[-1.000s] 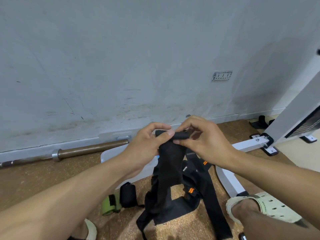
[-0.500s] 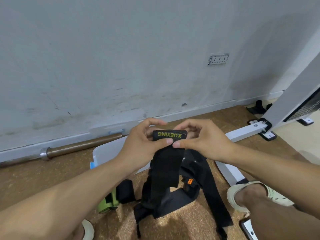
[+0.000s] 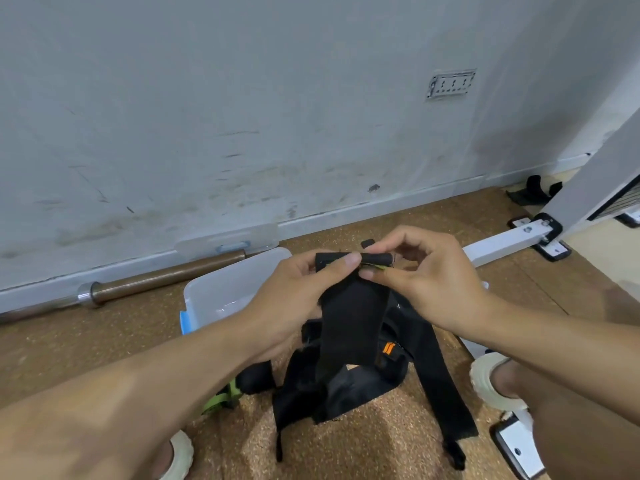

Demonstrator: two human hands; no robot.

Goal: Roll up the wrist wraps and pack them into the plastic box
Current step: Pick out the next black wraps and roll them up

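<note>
Both hands — left hand (image 3: 294,292), right hand (image 3: 426,282) — pinching the wrist wrap (image 3: 349,323) top edge, keeping the first curl tight.

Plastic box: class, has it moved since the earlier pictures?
No. The plastic box still lies just in front of the barbell; only the camera shifted.
</note>
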